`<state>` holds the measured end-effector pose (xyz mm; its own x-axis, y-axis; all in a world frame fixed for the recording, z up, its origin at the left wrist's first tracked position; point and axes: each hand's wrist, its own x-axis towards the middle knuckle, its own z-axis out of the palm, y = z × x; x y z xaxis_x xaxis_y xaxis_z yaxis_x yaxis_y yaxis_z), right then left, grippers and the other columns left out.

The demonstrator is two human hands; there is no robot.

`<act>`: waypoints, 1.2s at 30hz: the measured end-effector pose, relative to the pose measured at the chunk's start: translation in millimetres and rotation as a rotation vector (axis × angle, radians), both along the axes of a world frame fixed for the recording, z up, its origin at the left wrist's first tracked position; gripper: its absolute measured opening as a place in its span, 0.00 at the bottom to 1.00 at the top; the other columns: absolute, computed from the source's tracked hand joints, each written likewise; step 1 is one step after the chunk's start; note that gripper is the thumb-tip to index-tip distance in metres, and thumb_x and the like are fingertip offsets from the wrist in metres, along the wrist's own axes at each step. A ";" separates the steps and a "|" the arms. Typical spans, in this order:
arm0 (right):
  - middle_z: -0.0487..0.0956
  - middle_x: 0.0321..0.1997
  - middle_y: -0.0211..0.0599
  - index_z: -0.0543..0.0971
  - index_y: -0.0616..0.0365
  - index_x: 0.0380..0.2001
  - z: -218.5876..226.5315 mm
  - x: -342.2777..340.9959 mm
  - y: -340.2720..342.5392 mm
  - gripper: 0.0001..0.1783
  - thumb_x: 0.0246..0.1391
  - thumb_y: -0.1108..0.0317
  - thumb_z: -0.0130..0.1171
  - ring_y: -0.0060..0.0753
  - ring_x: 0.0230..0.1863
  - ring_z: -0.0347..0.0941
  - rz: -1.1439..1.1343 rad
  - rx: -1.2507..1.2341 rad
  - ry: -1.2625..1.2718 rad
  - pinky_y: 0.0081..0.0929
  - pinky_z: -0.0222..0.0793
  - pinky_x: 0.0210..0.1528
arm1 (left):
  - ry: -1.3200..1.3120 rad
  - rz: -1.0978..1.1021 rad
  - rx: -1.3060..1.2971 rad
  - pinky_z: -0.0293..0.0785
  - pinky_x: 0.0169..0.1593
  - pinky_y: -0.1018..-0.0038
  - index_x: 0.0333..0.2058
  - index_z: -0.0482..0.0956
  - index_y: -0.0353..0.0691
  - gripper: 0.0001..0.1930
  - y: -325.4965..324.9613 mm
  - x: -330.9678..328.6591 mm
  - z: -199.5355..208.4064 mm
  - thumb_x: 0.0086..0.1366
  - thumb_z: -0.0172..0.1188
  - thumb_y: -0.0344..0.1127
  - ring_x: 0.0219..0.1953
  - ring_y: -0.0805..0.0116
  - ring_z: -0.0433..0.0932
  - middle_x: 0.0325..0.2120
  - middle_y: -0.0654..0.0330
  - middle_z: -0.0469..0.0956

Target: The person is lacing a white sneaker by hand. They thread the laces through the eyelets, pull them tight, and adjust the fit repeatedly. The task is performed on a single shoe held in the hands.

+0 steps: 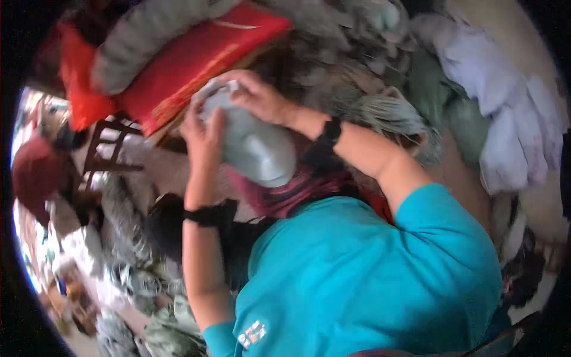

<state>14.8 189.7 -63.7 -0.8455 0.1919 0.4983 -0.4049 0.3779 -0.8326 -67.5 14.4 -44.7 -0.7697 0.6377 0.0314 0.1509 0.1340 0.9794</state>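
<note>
The turquoise shirt fills my view from 4 to 7 o'clock, both forearms reaching up past it. At 11 o'clock I have the red-covered bench. Pale bundles lie heaped at 2 o'clock, well apart from my hands, perhaps there because they are bulky. A long grey ribbed roll rests lengthwise on the bench, probably so it takes up little depth. The grey rounded piece is just off centre toward 11 o'clock, by the bench's near edge; whether they touch I cannot tell. My grip is narrow, both hands holding it: left hand at its 9 o'clock, thumb on top; right hand at its 12, fingers bent over the rim, which I judge steadies a soft-looking thing. Smallest, dark wristbands sit clear of my fingers.
</note>
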 end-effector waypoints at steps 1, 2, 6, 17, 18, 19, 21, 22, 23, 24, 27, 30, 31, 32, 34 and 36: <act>0.68 0.60 0.42 0.68 0.58 0.58 4.4 9.0 -7.0 0.24 0.64 0.56 0.51 0.38 0.62 0.62 0.009 -0.112 -0.031 0.34 0.56 0.65 | 0.086 0.047 -0.015 0.60 0.61 0.62 0.56 0.68 0.39 0.28 -11.8 -9.3 -12.8 0.62 0.60 0.47 0.58 0.53 0.62 0.51 0.43 0.68; 0.69 0.59 0.44 0.66 0.58 0.58 7.5 20.3 -10.9 0.27 0.63 0.53 0.51 0.39 0.61 0.65 0.020 -0.224 -0.055 0.34 0.58 0.64 | 0.177 0.098 -0.028 0.58 0.61 0.63 0.57 0.68 0.39 0.28 -18.4 -13.1 -25.2 0.63 0.60 0.47 0.57 0.54 0.62 0.52 0.44 0.68; 0.79 0.47 0.49 0.78 0.60 0.48 -102.0 83.8 47.0 0.20 0.60 0.58 0.54 0.43 0.50 0.75 -0.322 0.037 -0.575 0.34 0.68 0.53 | 0.349 0.162 -0.127 0.56 0.62 0.63 0.57 0.68 0.40 0.26 -4.9 1.8 -9.5 0.66 0.57 0.49 0.58 0.55 0.61 0.53 0.47 0.67; 0.78 0.38 0.40 0.82 0.51 0.28 -199.8 246.0 213.9 0.07 0.44 0.68 0.58 0.47 0.45 0.71 -0.753 1.249 -0.957 0.45 0.65 0.48 | 0.253 0.205 -0.093 0.56 0.63 0.65 0.57 0.65 0.36 0.27 -10.2 9.3 -10.5 0.68 0.56 0.47 0.58 0.57 0.64 0.54 0.47 0.65; 0.78 0.37 0.40 0.82 0.51 0.28 -200.5 245.5 217.1 0.07 0.44 0.68 0.58 0.47 0.45 0.71 -0.744 1.258 -0.942 0.45 0.65 0.48 | 0.227 0.198 -0.089 0.56 0.63 0.65 0.58 0.65 0.35 0.27 -7.2 14.6 -3.1 0.68 0.55 0.47 0.59 0.57 0.63 0.54 0.47 0.65; 0.79 0.37 0.39 0.83 0.50 0.28 -202.4 243.5 218.4 0.07 0.44 0.67 0.58 0.47 0.45 0.71 -0.736 1.267 -0.926 0.45 0.65 0.48 | 0.201 0.192 -0.085 0.55 0.63 0.65 0.58 0.64 0.35 0.27 -6.5 17.1 1.3 0.68 0.55 0.47 0.59 0.58 0.63 0.54 0.47 0.65; 0.79 0.35 0.41 0.83 0.53 0.29 -199.6 232.6 216.0 0.08 0.46 0.66 0.58 0.48 0.44 0.72 -0.740 1.142 -0.897 0.45 0.66 0.47 | 0.258 0.199 -0.158 0.56 0.63 0.65 0.58 0.64 0.36 0.27 -12.8 15.8 -0.3 0.69 0.54 0.48 0.59 0.56 0.63 0.55 0.47 0.65; 0.79 0.34 0.42 0.83 0.54 0.30 -190.8 223.2 212.8 0.08 0.48 0.65 0.58 0.48 0.43 0.73 -0.745 1.079 -0.883 0.45 0.67 0.46 | 0.287 0.200 -0.192 0.56 0.63 0.65 0.58 0.63 0.36 0.27 -13.7 15.2 1.2 0.69 0.54 0.48 0.59 0.55 0.63 0.55 0.47 0.64; 0.79 0.35 0.43 0.83 0.55 0.31 -182.6 210.2 209.5 0.09 0.49 0.64 0.57 0.49 0.43 0.73 -0.710 0.892 -0.975 0.45 0.68 0.45 | 0.481 0.246 -0.222 0.56 0.63 0.63 0.59 0.63 0.36 0.27 -13.8 17.4 5.2 0.67 0.56 0.45 0.59 0.53 0.63 0.56 0.47 0.63; 0.79 0.35 0.44 0.82 0.56 0.32 -171.7 193.0 205.5 0.10 0.51 0.63 0.57 0.49 0.42 0.74 -0.669 0.708 -1.058 0.44 0.68 0.45 | 0.674 0.295 -0.249 0.57 0.63 0.62 0.59 0.63 0.37 0.28 -10.2 25.9 16.9 0.65 0.59 0.43 0.60 0.51 0.63 0.57 0.46 0.63; 0.79 0.36 0.47 0.81 0.58 0.34 -127.7 157.5 169.4 0.13 0.56 0.59 0.56 0.50 0.40 0.76 -0.503 0.426 -0.968 0.42 0.70 0.42 | 1.144 0.281 -0.297 0.60 0.63 0.59 0.61 0.61 0.39 0.35 5.2 51.4 63.7 0.56 0.66 0.31 0.61 0.48 0.61 0.57 0.47 0.62; 0.80 0.35 0.47 0.80 0.60 0.35 -53.5 130.2 104.2 0.13 0.58 0.61 0.55 0.49 0.38 0.77 -0.263 0.466 -0.534 0.38 0.71 0.39 | 0.529 0.019 -0.051 0.74 0.45 0.73 0.62 0.60 0.40 0.37 9.9 84.2 79.5 0.55 0.65 0.24 0.47 0.63 0.76 0.56 0.51 0.66; 0.80 0.35 0.46 0.80 0.59 0.35 -18.9 125.2 77.1 0.12 0.57 0.61 0.56 0.49 0.39 0.77 -0.201 0.417 -0.463 0.39 0.72 0.40 | 0.317 -0.104 0.004 0.74 0.43 0.75 0.62 0.60 0.39 0.36 12.8 92.1 85.0 0.55 0.65 0.24 0.43 0.68 0.76 0.55 0.52 0.67; 0.79 0.34 0.46 0.80 0.58 0.34 14.6 123.5 51.8 0.11 0.56 0.62 0.57 0.50 0.40 0.77 -0.133 0.371 -0.391 0.40 0.72 0.41 | 0.103 -0.216 0.061 0.74 0.40 0.78 0.63 0.60 0.39 0.36 13.2 97.6 87.5 0.56 0.65 0.24 0.40 0.73 0.77 0.54 0.54 0.69; 0.78 0.31 0.43 0.78 0.58 0.35 65.4 127.5 14.1 0.07 0.53 0.68 0.60 0.48 0.37 0.77 0.011 0.296 -0.147 0.37 0.72 0.37 | -0.060 -0.454 0.107 0.74 0.41 0.77 0.63 0.59 0.38 0.36 6.5 101.6 85.0 0.58 0.65 0.25 0.41 0.75 0.76 0.52 0.56 0.72; 0.76 0.29 0.41 0.78 0.58 0.35 104.0 130.5 -1.6 0.07 0.51 0.74 0.61 0.44 0.32 0.76 0.081 0.286 -0.056 0.34 0.72 0.32 | -0.236 -0.522 0.129 0.73 0.39 0.79 0.59 0.64 0.35 0.25 -4.4 106.7 79.5 0.65 0.59 0.30 0.38 0.78 0.74 0.44 0.59 0.76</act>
<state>145.4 188.1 40.4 -0.8798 -0.0184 0.4749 -0.3999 0.5686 -0.7188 39.2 10.0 34.8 -0.3506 0.9365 -0.0003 -0.0589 -0.0217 0.9980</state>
